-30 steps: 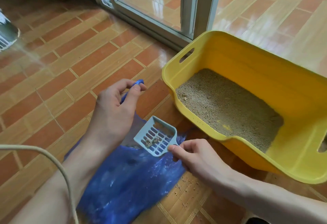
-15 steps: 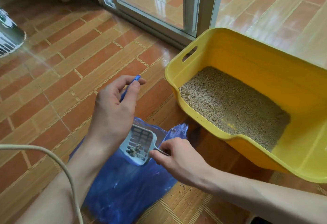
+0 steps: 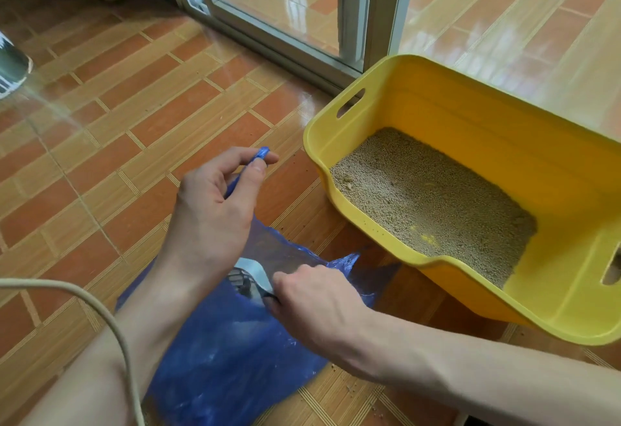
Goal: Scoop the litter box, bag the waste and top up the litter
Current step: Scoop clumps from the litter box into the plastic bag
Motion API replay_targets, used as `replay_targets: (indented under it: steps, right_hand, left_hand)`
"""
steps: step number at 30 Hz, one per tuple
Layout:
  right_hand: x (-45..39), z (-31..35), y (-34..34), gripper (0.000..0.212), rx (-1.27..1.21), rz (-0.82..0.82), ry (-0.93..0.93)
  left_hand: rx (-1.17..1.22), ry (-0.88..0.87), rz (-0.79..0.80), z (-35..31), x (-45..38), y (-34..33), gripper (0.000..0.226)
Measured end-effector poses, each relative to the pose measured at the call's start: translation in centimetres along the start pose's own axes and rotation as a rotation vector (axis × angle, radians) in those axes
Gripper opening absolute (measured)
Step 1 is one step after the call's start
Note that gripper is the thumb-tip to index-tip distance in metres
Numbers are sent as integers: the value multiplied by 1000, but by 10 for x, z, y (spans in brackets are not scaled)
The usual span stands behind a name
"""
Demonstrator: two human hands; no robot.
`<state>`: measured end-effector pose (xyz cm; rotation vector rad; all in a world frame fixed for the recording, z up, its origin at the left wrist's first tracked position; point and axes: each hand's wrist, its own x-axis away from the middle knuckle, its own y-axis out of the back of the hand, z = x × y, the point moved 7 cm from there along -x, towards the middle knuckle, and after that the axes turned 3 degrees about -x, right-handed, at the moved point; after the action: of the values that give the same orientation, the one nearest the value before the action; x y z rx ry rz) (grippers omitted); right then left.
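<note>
A: Far left first. What's there?

B: A pale cord (image 3: 111, 318) curves across the lower left corner, over the person's forearm. A dark object sits at the left edge, too cropped to name.

A: Then the hands?

B: The left hand (image 3: 215, 210) is raised above the tiled floor (image 3: 100, 143), thumb and forefinger pinching a twisted handle of the blue plastic bag (image 3: 235, 351), holding that side up so the mouth gapes.

A: And inside the bag?

B: The pale blue scoop (image 3: 250, 276), tipped head-down into the opening. Only part of its slotted pan and rim shows. What it holds, I can't tell.

A: Who has the scoop?

B: The right hand (image 3: 312, 301), fingers curled round its handle, knuckles up, just at the bag's edge.

A: Further right?

B: The yellow litter box (image 3: 470, 116) stands on the floor, close beside the bag, near the sliding door frame (image 3: 376, 12). Beige litter (image 3: 430, 197) covers its base, with a small yellow patch near the front wall. A few stray grains lie on the tiles by the bag.
</note>
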<state>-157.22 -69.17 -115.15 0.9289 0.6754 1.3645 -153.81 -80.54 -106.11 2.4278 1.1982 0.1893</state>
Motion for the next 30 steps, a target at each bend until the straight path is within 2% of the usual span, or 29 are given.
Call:
replay_targets:
  steps: [2, 5, 10, 14, 25, 30]
  right_hand:
    - [-5, 10, -1, 30, 251, 33, 161]
    - [-9, 8, -6, 31, 441, 3, 226]
    - [-9, 1, 7, 19, 446, -97, 308]
    - [-8, -6, 13, 23, 337, -95, 315]
    - [36, -90, 116, 47, -133, 17, -250]
    - [48, -140, 156, 43, -380, 21, -430]
  left_hand:
    - [-12, 4, 19, 0, 1, -1, 26]
    - [-10, 10, 16, 3, 0, 0, 26]
    - [3, 16, -16, 6, -1, 5, 26]
    - [5, 18, -33, 7, -4, 4, 25]
    - [38, 31, -80, 23, -10, 4, 26]
    - [37, 35, -73, 20, -10, -2, 25]
